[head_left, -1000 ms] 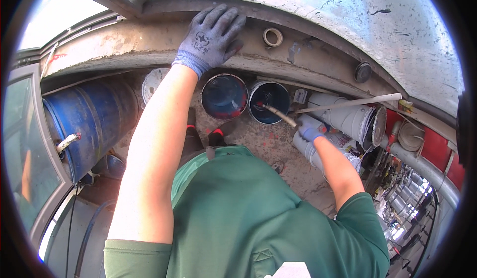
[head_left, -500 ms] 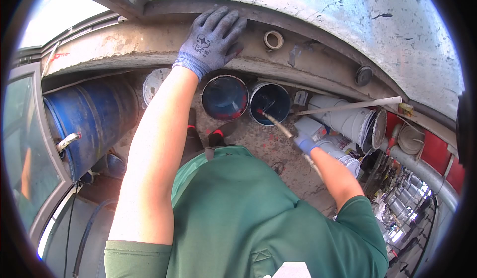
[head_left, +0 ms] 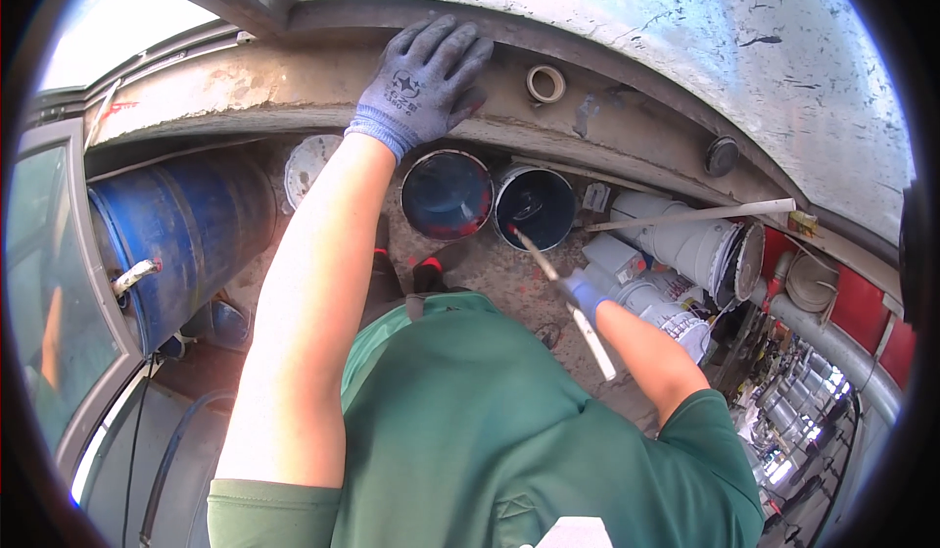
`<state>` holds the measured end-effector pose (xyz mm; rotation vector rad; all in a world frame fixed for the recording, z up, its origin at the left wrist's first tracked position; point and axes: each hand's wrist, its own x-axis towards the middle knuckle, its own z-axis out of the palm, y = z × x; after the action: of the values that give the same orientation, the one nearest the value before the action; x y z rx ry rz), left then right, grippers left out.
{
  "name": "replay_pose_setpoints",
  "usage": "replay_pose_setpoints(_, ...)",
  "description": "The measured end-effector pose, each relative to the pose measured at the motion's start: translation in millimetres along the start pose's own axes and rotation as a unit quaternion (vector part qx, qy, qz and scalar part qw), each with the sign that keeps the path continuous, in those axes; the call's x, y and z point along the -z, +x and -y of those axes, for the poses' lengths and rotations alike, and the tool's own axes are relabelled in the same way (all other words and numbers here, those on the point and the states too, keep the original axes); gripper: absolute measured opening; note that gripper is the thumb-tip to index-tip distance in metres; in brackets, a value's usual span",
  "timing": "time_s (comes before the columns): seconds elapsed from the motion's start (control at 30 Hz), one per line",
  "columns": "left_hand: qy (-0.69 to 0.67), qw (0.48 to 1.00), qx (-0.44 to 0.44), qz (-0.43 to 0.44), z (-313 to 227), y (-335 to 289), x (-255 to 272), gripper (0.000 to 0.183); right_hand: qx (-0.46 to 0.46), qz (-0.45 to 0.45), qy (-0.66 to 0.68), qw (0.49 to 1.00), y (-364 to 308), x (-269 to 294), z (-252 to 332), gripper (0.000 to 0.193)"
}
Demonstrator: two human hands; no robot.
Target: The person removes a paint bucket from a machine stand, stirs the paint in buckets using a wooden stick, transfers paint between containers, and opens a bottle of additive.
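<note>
My left hand [head_left: 423,83], in a grey-blue knit glove, rests on the concrete window ledge [head_left: 284,83] with its fingers stretched out over the frame's lower edge. Wrapped around a long pale stick [head_left: 593,344] is my right hand [head_left: 586,293], gloved too. The stick slants down to the left, and its red-tinged tip is inside a bucket [head_left: 556,217] of dark liquid. Left of that stands a second bucket [head_left: 447,198], also with dark liquid and red smears around its inner wall. Both stand on the floor below the ledge.
A roll of tape [head_left: 545,84] and a round black lid [head_left: 721,156] sit on the ledge. At the left lies a blue drum [head_left: 186,239] beside an open window sash [head_left: 73,293]. Rightward are grey pails [head_left: 676,235], a white pole [head_left: 695,213] and a metal pipe [head_left: 832,337].
My right hand has shifted slightly down and left, and the stick's upper end now shows clearly below it. The left hand stays on the ledge.
</note>
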<state>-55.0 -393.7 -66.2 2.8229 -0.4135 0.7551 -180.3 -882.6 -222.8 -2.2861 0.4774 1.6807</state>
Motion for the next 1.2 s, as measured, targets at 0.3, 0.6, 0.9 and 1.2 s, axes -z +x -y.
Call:
replay_pose_setpoints(0.3, 0.008, 1.000, -0.002, 0.001, -1, 6, -6, 0.065, 0.003, -0.156, -0.096, 0.983, 49, -7, -210, 0.036)
replay_pose_setpoints(0.6, 0.025, 0.999, -0.018, 0.016, -2, 5, 0, 0.069, 0.046, 0.126, 0.487, 0.863, 57, 20, -35, 0.026)
replay_pose_setpoints(0.9, 0.032, 0.999, -0.025, 0.001, 0, 2, 2, 0.067, -0.159, 0.085, 0.593, 0.784, 0, -51, -75, 0.017)
replay_pose_setpoints(1.2, 0.052, 0.998, -0.029, 0.013, -5, 11, -2, 0.061, 0.040, 0.199, 0.698, 0.687, 29, 63, 6, 0.010)
